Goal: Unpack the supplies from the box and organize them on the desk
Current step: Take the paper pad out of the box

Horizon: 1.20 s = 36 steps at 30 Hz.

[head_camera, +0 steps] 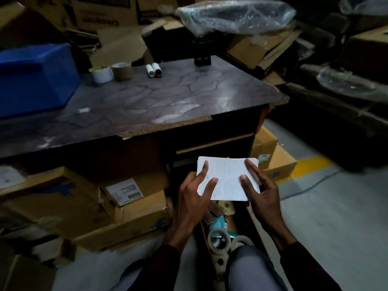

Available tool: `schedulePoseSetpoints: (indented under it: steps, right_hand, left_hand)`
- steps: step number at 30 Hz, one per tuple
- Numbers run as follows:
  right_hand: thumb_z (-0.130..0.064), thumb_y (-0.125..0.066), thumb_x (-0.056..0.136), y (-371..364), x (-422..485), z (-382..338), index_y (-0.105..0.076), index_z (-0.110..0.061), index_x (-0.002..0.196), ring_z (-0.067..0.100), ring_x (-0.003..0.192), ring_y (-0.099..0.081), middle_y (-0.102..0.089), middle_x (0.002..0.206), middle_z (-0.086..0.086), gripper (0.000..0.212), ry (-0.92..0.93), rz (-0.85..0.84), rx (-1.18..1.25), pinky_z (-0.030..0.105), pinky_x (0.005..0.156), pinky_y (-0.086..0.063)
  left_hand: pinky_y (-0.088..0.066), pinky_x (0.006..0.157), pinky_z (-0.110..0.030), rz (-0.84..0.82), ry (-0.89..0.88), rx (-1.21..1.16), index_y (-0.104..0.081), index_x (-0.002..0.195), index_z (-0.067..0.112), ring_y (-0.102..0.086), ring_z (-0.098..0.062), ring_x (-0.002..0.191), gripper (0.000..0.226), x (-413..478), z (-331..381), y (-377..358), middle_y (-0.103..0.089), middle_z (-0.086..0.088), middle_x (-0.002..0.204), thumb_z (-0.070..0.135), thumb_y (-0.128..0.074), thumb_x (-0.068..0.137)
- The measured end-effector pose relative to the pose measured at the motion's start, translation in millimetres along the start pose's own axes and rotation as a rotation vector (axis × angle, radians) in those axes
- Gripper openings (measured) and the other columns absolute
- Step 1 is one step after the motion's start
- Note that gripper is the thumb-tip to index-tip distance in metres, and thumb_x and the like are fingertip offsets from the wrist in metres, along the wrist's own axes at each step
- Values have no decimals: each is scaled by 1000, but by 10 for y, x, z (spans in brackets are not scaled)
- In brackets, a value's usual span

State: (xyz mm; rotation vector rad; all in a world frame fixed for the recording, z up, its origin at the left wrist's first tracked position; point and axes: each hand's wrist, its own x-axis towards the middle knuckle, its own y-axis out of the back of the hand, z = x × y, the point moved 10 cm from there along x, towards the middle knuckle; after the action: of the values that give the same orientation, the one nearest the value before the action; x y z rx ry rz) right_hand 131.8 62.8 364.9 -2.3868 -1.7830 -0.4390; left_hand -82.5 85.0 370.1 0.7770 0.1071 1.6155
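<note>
Both hands hold a white pad of paper flat in front of the desk, above the open box. My left hand grips its left edge with fingers spread on top. My right hand grips the right edge. Inside the box below lie tape rolls and a teal item. On the dark desk stand a white tape roll, a brown tape roll and two small white rolls.
A blue bin sits on the desk's left end. A black object stands at the desk's far edge. Cardboard boxes are stacked under and around the desk. A plastic-wrapped chair seat is behind. Grey floor with a yellow stripe lies to the right.
</note>
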Motion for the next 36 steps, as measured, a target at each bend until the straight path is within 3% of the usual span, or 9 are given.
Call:
schedulePoseSetpoints:
  steps: [3, 8, 12, 16, 19, 23, 27, 32, 36]
  right_hand:
    - [-24, -65, 95, -122, 83, -422, -59, -27, 138, -8, 120, -54, -62, 128, -18, 43, 111, -3, -128, 6, 91, -43]
    - [-19, -62, 97, -499, 232, -1273, -59, -24, 137, 4, 86, -57, -63, 98, 4, 40, 355, -5, -301, 8, 69, -38]
    - [-17, -64, 95, -1063, 370, -1901, -63, -22, 133, -7, 83, -56, -60, 92, 6, 39, 472, -55, -289, 2, 67, -36]
    - [-27, -64, 95, -1848, 462, -2346, -58, -26, 138, 6, 77, -50, -53, 94, 2, 44, 509, -194, -320, 6, 66, -35]
    - [-33, -63, 95, -2528, 522, -2479, -54, -27, 143, 19, 88, -51, -48, 98, 5, 49, 502, -294, -393, 17, 72, -31]
    - [-41, -55, 98, -3403, 566, -2396, -41, -29, 151, 32, 116, -54, -50, 125, 16, 56, 412, -487, -498, 29, 90, -40]
    - [-43, -50, 99, -4066, 578, -2203, -34, -27, 154, 36, 129, -48, -42, 144, 21, 59, 324, -636, -585, 38, 105, -40]
    - [-39, -51, 100, -4563, 541, -1947, -36, -21, 154, 34, 135, -44, -39, 148, 21, 59, 243, -704, -586, 35, 109, -36]
    - [-40, -48, 100, -4749, 451, -1917, -40, -18, 151, 36, 130, -46, -41, 145, 20, 55, 316, -667, -640, 38, 106, -38]
  left_hand:
    - [-45, 66, -11, 46, -103, 155, -41, 146, 29, -53, -7, 82, 59, 76, 307, 350, -50, 3, 98, 49, -57, 94]
    - [-52, 57, -29, 173, -210, 345, -38, 148, 29, -52, -13, 68, 60, 247, 746, 1129, -45, 2, 89, 57, -44, 95]
    - [-54, 59, -35, 303, -222, 442, -41, 145, 31, -59, -20, 72, 57, 367, 952, 1938, -51, 1, 92, 57, -44, 95]
    - [-55, 67, -38, 331, -108, 555, -38, 147, 32, -60, -22, 82, 58, 528, 842, 2697, -52, -2, 99, 59, -41, 96]
    - [-54, 83, -37, 306, 11, 651, -32, 149, 34, -60, -25, 103, 60, 653, 558, 3186, -55, -8, 118, 61, -36, 96]
    - [-49, 87, -37, 219, 171, 757, -33, 148, 34, -58, -27, 107, 60, 850, -65, 3716, -55, -9, 117, 62, -31, 96]
    - [-48, 92, -43, 103, 296, 807, -31, 148, 37, -56, -33, 115, 58, 1010, -666, 4027, -54, -14, 123, 63, -29, 96]
    - [-44, 94, -42, 9, 362, 866, -33, 148, 33, -53, -34, 119, 55, 1042, -1106, 4185, -55, -17, 129, 56, -29, 99]
    - [-44, 97, -44, 19, 365, 883, -37, 146, 32, -52, -38, 119, 51, 1056, -1320, 4289, -55, -20, 128, 52, -29, 100]
